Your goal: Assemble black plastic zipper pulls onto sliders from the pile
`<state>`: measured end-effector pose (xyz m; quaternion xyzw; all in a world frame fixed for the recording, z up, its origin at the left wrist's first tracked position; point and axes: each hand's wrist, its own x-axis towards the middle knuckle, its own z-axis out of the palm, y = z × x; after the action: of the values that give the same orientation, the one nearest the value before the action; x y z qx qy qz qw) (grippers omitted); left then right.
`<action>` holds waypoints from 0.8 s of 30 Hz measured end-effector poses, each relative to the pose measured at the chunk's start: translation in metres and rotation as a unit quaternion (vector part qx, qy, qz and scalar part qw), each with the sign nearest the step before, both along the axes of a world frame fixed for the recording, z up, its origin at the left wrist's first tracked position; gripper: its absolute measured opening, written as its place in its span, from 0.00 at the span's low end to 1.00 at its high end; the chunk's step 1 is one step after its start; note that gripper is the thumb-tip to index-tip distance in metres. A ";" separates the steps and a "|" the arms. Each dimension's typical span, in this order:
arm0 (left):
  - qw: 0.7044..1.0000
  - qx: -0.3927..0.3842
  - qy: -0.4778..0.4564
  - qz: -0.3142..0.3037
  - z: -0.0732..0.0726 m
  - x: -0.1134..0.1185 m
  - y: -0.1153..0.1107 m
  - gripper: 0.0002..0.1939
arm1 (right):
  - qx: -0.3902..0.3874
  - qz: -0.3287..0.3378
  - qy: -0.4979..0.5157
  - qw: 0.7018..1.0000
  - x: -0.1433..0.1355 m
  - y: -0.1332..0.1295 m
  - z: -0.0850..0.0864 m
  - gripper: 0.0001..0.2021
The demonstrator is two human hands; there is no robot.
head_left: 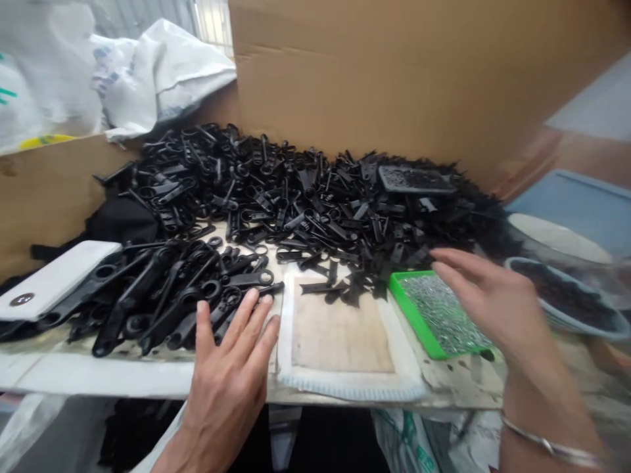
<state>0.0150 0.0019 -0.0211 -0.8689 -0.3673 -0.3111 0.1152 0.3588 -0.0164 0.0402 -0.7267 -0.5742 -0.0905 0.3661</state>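
My left hand (229,381) is open, its fingers spread at the near edge of a group of long black plastic handle-like parts (158,302) with ring ends. Nothing shows in its grasp. Over the right side of a green tray (417,315) reaches my right hand (497,309), slightly blurred, with its fingers stretched toward the black pile. I see nothing held there. Many small silvery metal pieces (434,305) fill the tray. Between the hands lies a pale cloth-edged mat (340,335), with several flat black pieces (340,286) at its far edge.
A large heap of black plastic parts (276,184) rests against a cardboard wall (374,72). On the heap sits a small grey tray (414,179). A white rectangular case (59,279) lies at left. At right stands a bowl of dark bits (572,299). White sacks (162,72) hang behind.
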 end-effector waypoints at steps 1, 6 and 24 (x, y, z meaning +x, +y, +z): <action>1.000 -0.002 0.006 -0.022 -0.001 0.006 -0.003 0.18 | 0.018 -0.045 0.032 0.998 0.002 -0.022 -0.002 0.13; 0.989 -0.010 0.041 -0.143 -0.007 0.031 -0.016 0.20 | 0.116 -0.211 0.220 0.945 0.016 -0.136 -0.026 0.12; 0.900 -0.055 0.123 -0.414 -0.032 0.138 -0.057 0.19 | 0.001 -0.437 0.042 0.899 0.146 -0.295 -0.116 0.37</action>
<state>0.1526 -0.0550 -0.0528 -0.9789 0.0262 -0.2010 -0.0277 0.5048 -0.3117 -0.0753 -0.9074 -0.1830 -0.2108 0.3143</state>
